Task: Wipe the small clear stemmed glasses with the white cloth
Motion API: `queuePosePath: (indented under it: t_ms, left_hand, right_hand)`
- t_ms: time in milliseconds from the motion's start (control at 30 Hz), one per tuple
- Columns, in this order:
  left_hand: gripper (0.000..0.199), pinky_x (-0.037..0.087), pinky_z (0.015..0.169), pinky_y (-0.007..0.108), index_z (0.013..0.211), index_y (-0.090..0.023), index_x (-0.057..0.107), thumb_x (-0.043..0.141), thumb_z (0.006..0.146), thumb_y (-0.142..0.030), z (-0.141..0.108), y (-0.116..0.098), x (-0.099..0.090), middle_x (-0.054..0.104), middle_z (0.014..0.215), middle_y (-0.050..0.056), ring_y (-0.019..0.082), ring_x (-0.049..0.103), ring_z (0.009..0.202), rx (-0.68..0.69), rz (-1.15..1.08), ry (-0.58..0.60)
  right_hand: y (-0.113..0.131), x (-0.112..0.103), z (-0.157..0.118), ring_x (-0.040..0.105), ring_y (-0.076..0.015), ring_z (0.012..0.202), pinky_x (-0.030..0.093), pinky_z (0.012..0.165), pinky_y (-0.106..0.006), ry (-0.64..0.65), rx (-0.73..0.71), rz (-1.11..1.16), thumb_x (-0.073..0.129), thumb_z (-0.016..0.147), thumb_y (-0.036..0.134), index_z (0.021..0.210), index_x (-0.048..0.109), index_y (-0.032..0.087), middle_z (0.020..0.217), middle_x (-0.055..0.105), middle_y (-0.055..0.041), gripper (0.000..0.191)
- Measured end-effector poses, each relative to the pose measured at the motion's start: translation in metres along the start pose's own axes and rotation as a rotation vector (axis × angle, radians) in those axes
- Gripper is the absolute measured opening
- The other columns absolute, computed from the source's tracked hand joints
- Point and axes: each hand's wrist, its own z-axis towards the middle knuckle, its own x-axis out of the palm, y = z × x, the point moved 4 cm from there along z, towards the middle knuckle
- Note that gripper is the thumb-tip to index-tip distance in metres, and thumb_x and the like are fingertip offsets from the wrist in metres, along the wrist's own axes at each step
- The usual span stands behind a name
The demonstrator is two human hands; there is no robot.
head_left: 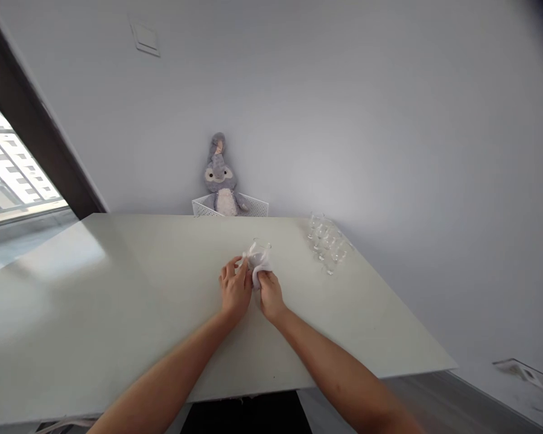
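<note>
In the head view, a small clear glass (257,258) is held between my two hands above the table, its rim toward the far side. A thin white cloth or tissue (265,264) is bunched around it. My left hand (235,290) is closed on the near left of the glass, with some fingers against the cloth. On the right, my right hand (271,295) pinches the cloth against the glass. The lower part of the glass is hidden by the cloth and fingers. Several clear glasses (328,241) stand grouped farther off, near the table's right edge.
The white table (163,253) runs up to the wall. Behind its far edge, a grey plush toy (220,175) sits in a white perforated basket (256,207). A wall switch (146,39) is at upper left, and a dark-framed window (9,163) is at left.
</note>
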Motion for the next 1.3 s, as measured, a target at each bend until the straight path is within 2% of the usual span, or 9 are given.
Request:
queuePosePath:
  t_ms: [200,400,500,600,767,933,1067,1167,1300]
  left_hand:
    - [0.034,0.035,0.091,0.042,0.110,-0.025,0.055,0.032,0.086,-0.024,0.008,0.004,0.000,0.048,0.123,0.006,0.022,0.043,0.110,-0.054,-0.308,0.158]
    - [0.067,0.044,0.082,0.037,0.123,-0.016,0.035,0.063,0.068,-0.040,0.018,0.013,0.000,0.062,0.102,0.012,0.023,0.057,0.098,-0.417,-0.789,0.249]
    - [0.064,0.045,0.080,0.035,0.114,-0.015,0.041,0.068,0.061,-0.039,0.020,0.013,-0.005,0.063,0.099,0.013,0.024,0.058,0.096,-0.522,-0.870,0.220]
    - [0.056,0.045,0.080,0.035,0.107,-0.017,0.047,0.069,0.060,-0.039,0.022,0.015,-0.008,0.064,0.097,0.012,0.024,0.059,0.095,-0.560,-0.908,0.226]
    - [0.049,0.048,0.067,0.032,0.098,-0.013,0.051,0.061,0.064,-0.047,0.023,0.020,-0.001,0.067,0.084,0.011,0.021,0.063,0.075,-0.614,-1.070,0.312]
    - [0.044,0.047,0.054,0.027,0.090,-0.014,0.052,0.048,0.071,-0.053,0.017,0.029,-0.005,0.065,0.076,0.007,0.015,0.060,0.059,-0.669,-0.949,0.012]
    - [0.039,0.046,0.062,0.027,0.097,-0.016,0.045,0.049,0.073,-0.048,0.016,0.031,-0.022,0.061,0.073,0.004,0.014,0.060,0.065,-0.481,-0.704,-0.296]
    - [0.041,0.044,0.074,0.032,0.100,-0.018,0.039,0.051,0.073,-0.045,0.020,0.030,-0.033,0.058,0.077,0.003,0.016,0.060,0.077,-0.296,-0.583,-0.414]
    - [0.044,0.039,0.084,0.038,0.099,-0.017,0.037,0.053,0.071,-0.047,0.027,0.036,-0.047,0.057,0.083,0.005,0.018,0.058,0.084,-0.171,-0.474,-0.543]
  right_hand:
    - [0.003,-0.003,0.006,0.049,-0.0128,0.061,0.037,0.057,-0.024,0.106,0.019,-0.151,0.048,0.075,0.037,0.080,0.056,0.016,0.068,0.057,-0.0001,0.023]
    - [0.026,-0.002,0.005,0.052,-0.0210,0.078,0.034,0.072,-0.033,0.138,-0.287,-1.105,0.046,0.077,0.023,0.084,0.061,0.016,0.080,0.062,-0.0080,0.018]
    - [0.033,0.001,0.002,0.049,-0.0242,0.090,0.030,0.081,-0.038,0.146,-0.396,-1.342,0.045,0.078,0.020,0.089,0.061,0.017,0.087,0.062,-0.0110,0.019]
    - [0.030,-0.003,0.005,0.051,-0.0211,0.080,0.035,0.073,-0.034,0.231,-0.216,-1.119,0.049,0.075,0.023,0.078,0.061,0.017,0.077,0.062,-0.0068,0.014]
    - [0.015,-0.004,0.003,0.051,-0.0120,0.057,0.040,0.056,-0.025,0.493,0.301,-0.215,0.056,0.070,0.031,0.073,0.060,0.014,0.064,0.057,0.0003,0.017]
    - [0.003,0.011,-0.007,0.055,-0.0144,0.061,0.046,0.059,-0.031,0.418,0.512,0.284,0.053,0.073,0.039,0.087,0.059,0.015,0.073,0.061,-0.0038,0.028]
    - [-0.018,0.024,-0.017,0.056,-0.0144,0.062,0.046,0.058,-0.029,0.293,0.520,0.340,0.046,0.078,0.041,0.084,0.057,0.015,0.075,0.062,-0.0054,0.029]
    - [-0.026,0.028,-0.025,0.055,-0.0136,0.061,0.044,0.057,-0.027,0.303,0.402,0.083,0.041,0.080,0.042,0.084,0.058,0.016,0.073,0.062,-0.0043,0.031]
    - [-0.009,0.032,-0.033,0.056,-0.0153,0.069,0.042,0.064,-0.027,0.470,-0.020,-0.649,0.043,0.080,0.044,0.080,0.063,0.018,0.077,0.064,-0.0038,0.033]
